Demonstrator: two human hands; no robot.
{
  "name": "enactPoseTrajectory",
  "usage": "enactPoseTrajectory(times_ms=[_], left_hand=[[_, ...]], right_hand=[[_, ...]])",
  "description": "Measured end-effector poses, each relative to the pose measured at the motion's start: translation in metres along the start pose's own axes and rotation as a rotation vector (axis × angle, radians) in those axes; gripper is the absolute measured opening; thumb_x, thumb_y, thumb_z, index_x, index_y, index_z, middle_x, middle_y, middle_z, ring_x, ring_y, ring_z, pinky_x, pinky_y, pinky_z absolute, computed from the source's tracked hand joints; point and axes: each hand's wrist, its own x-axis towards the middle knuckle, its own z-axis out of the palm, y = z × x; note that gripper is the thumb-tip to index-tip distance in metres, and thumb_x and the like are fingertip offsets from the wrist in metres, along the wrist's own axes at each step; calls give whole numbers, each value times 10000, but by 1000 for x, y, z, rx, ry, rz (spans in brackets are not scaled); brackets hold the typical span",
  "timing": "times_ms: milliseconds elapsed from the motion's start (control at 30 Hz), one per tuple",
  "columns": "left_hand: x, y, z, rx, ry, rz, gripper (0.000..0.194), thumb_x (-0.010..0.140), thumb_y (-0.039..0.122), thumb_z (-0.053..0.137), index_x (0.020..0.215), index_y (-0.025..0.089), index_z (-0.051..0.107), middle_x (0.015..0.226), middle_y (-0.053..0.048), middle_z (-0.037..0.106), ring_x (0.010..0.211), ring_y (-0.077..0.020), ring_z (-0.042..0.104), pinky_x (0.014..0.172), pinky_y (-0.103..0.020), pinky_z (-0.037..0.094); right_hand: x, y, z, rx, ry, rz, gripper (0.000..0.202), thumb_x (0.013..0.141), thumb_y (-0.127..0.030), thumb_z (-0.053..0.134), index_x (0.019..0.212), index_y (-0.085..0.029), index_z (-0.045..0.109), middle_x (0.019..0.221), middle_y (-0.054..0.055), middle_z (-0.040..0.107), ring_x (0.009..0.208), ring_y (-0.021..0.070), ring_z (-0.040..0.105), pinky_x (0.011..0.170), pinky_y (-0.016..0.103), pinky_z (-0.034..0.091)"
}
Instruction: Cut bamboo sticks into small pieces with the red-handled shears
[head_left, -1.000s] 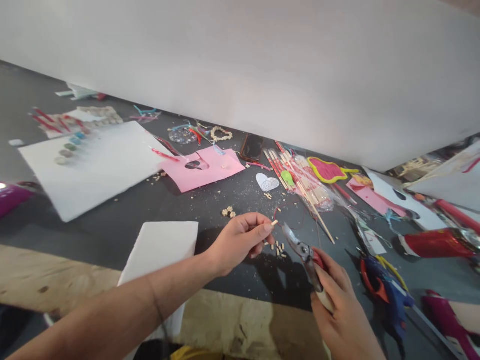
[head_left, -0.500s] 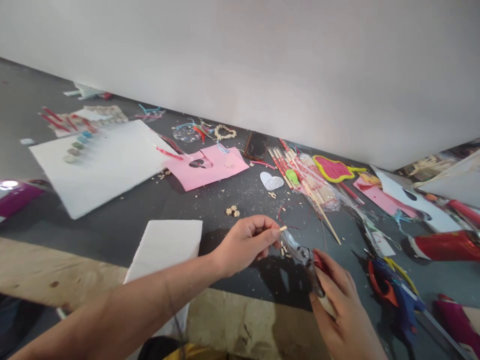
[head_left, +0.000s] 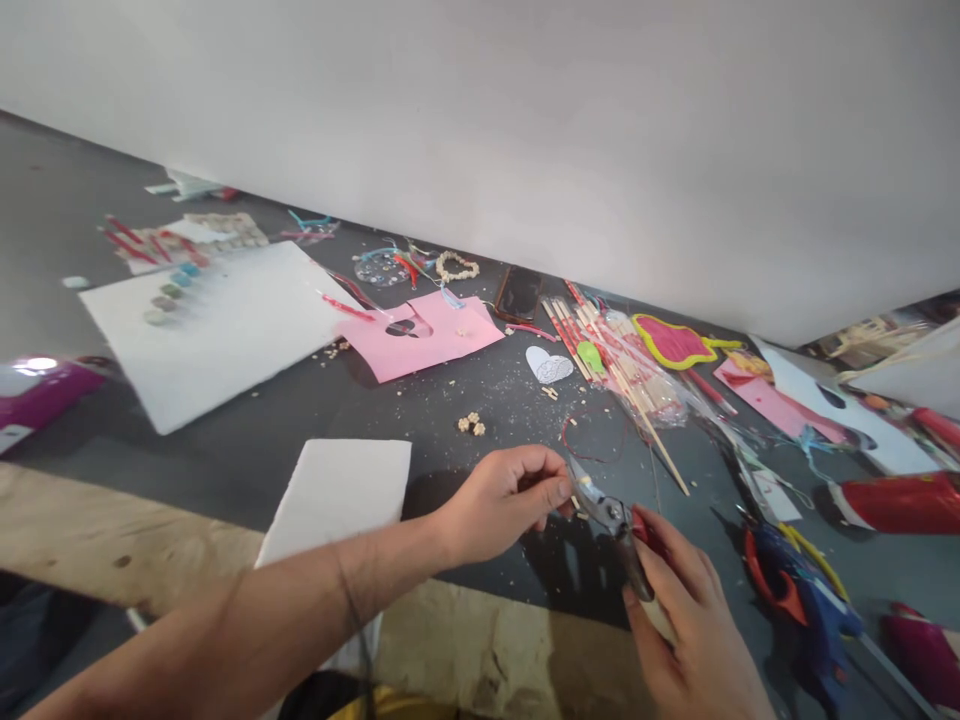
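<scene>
My right hand (head_left: 686, 610) grips a pair of pruning shears (head_left: 613, 514), whose metal blades point up and left. My left hand (head_left: 506, 500) is closed in a pinch with its fingertips right beside the blades. Whatever sits between those fingertips is hidden. Below the blades lie small pale wooden pieces, partly covered by my left hand. Flower-shaped wooden clusters (head_left: 471, 424) rest on the dark table (head_left: 360, 410) beyond my left hand. A thin dark red cord (head_left: 600, 458) loops behind the shears.
Wooden chopsticks (head_left: 570, 340) in red-printed wrappers and a paper heart (head_left: 547, 365) lie ahead. A blue glue gun (head_left: 802, 600) and red can (head_left: 900, 502) stand close on the right. White foam blocks (head_left: 337, 490), a white board (head_left: 225, 330) and pink paper (head_left: 420, 345) occupy the left.
The pale wooden piece that showed at my left fingertips by the blades is out of sight. My view has shifted slightly, and both hands keep nearly the same pose.
</scene>
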Motion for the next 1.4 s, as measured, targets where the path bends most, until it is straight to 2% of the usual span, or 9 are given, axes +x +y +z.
enactPoseTrajectory(times_ms=[300, 400, 500, 600, 767, 1067, 1233, 1400], left_hand=[[0, -3, 0, -14, -6, -3, 179, 832, 312, 494, 760, 154, 534, 675, 17, 545, 470, -48, 430, 439, -162, 342], [0, -3, -1, -5, 6, 5, 175, 834, 299, 494, 751, 150, 531, 675, 13, 552, 477, -48, 429, 447, -161, 343], [0, -4, 0, -1, -3, -1, 178, 831, 304, 502, 750, 149, 537, 673, 11, 561, 479, -49, 428, 448, -163, 333], [-1, -4, 1, 2, -19, -9, 194, 830, 319, 504, 748, 148, 544, 666, 12, 554, 478, -51, 426, 448, -167, 329], [-1, -2, 2, -15, -26, -36, 214, 827, 335, 505, 744, 142, 545, 672, 8, 551, 475, -50, 425, 444, -166, 340], [-2, -3, 3, -63, -32, -64, 185, 819, 297, 517, 741, 131, 545, 644, 12, 561, 440, -34, 403, 415, -156, 324], [-2, -3, 3, -64, -34, -66, 161, 818, 258, 512, 730, 126, 539, 645, 1, 575, 421, -28, 399, 404, -156, 312], [1, -7, 2, -64, -10, -42, 155, 815, 265, 522, 749, 125, 540, 653, 8, 556, 447, -34, 413, 431, -161, 337]], right_hand=[[1, -2, 2, -69, 53, -24, 445, 766, -155, 440, 1204, -228, 417, 1307, 108, 426, 1121, 278, 481, 889, 428, 445], [4, -6, 3, -19, 95, 143, 426, 797, -235, 443, 1219, -216, 381, 1252, 123, 486, 1081, 268, 529, 846, 410, 473], [6, -7, 4, -50, 91, 273, 556, 812, -374, 471, 1303, -169, 308, 1135, 142, 577, 975, 270, 591, 773, 399, 502], [6, -3, 5, -153, 50, 209, 575, 818, -464, 457, 1284, -142, 358, 1008, 138, 640, 897, 279, 615, 733, 403, 509], [7, 3, 7, -209, 47, 131, 468, 844, -483, 420, 1167, -147, 453, 917, 122, 649, 822, 250, 626, 676, 356, 510], [9, 9, 9, -218, 69, 36, 434, 863, -464, 399, 1150, -142, 446, 936, 121, 651, 838, 239, 626, 695, 344, 512], [5, 13, 14, -217, 28, 32, 402, 855, -395, 417, 1168, -141, 419, 931, 118, 646, 840, 238, 626, 698, 345, 512], [8, 7, 11, -235, 28, 105, 414, 848, -372, 437, 1183, -132, 396, 977, 129, 625, 883, 258, 601, 737, 372, 497]])
